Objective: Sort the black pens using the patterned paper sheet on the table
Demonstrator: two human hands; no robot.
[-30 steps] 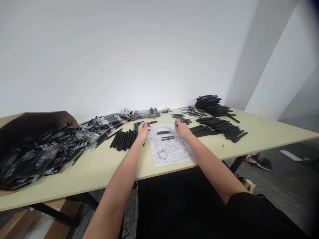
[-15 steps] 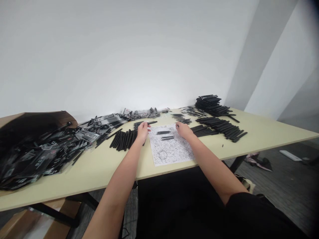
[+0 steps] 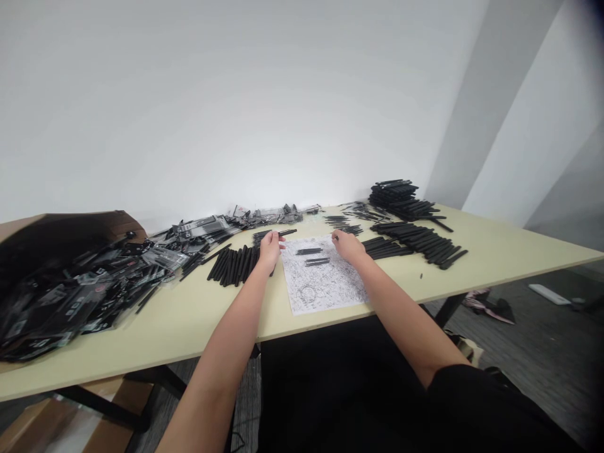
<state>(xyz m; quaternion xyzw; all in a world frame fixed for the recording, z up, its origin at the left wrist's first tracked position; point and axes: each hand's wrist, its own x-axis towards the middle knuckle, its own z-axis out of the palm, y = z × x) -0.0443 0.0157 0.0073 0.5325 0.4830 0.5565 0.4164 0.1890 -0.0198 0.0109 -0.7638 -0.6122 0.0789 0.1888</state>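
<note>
My left hand rests on the table between a row of black pens and a scribbled white sheet. Its fingers are curled on a black pen that points right. At the sheet's far right corner, my right hand has its fingers pinched on a small black piece I cannot make out. A few short black pens lie on the sheet between my hands.
Heaps of black pens and a stacked pile lie to the right. Clear packets of pens spill from a cardboard box at the left. The table stands against a white wall.
</note>
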